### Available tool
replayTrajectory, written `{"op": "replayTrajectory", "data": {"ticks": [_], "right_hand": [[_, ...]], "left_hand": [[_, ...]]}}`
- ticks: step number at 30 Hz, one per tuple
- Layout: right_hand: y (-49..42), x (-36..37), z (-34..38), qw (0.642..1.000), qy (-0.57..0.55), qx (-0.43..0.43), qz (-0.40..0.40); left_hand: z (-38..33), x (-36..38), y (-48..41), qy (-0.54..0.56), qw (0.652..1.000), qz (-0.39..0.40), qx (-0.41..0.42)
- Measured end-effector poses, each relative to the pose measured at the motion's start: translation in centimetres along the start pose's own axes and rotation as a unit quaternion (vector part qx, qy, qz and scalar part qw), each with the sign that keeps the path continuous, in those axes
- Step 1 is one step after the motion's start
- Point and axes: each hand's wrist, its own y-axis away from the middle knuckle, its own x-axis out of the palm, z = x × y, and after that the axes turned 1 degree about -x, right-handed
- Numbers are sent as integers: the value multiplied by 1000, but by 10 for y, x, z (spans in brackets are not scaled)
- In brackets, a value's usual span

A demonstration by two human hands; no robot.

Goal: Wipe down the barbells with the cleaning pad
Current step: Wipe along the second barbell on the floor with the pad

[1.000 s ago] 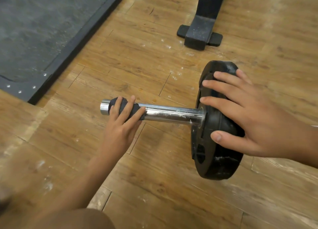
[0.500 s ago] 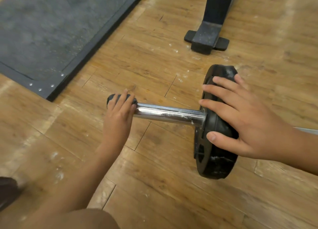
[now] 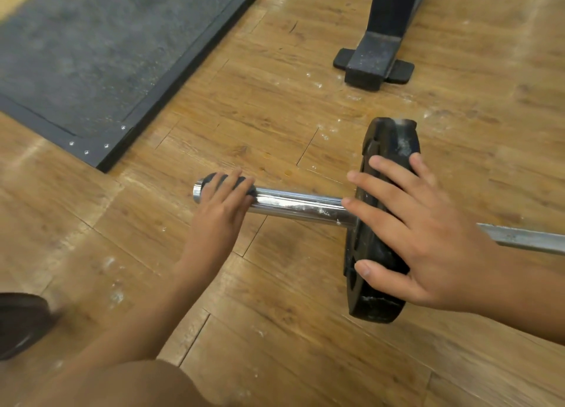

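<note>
The barbell sleeve lies across the floor from left to right, with the weight plate standing on edge at its right end and the bar shaft continuing to the right of the plate. The left hand holds the cleaning pad over the sleeve's left end, and the right hand rests flat on the plate's rim. The mat lies behind and to the left; the equipment foot stands behind the plate, well apart.
</note>
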Motion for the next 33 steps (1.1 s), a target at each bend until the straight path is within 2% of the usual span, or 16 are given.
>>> {"op": "replayTrajectory", "data": {"ticks": [4,8,10,15,20,21,24,25,28,33], "right_hand": [[5,0,7,1000,11,4,5],[13,-1,14,1000,15,-2,12],[16,-1,18,1000,21,-6,15],[20,-1,28,1000,18,6,17],[26,-2,32,999,29,-7,23],[27,-2,32,999,31,-10,24],[24,-4,30,999,37,-17,36],[23,-5,28,998,39,-17,42],[22,-8,23,997,44,-25,50],[-7,-24,-12,997,25,-46,56]], "left_hand": [[2,-1,-9,8,996,-29,-85],[-26,6,27,-3,999,-3,39],[-22,2,22,5,997,-3,72],[-14,-3,14,24,998,-41,-43],[-20,2,35,1,996,29,79],[-11,-2,30,6,997,19,71],[12,-13,21,18,999,-16,-21],[13,-14,21,11,1000,-16,-24],[0,-11,23,-9,998,25,50],[-11,-14,-4,-60,974,92,196]]}}
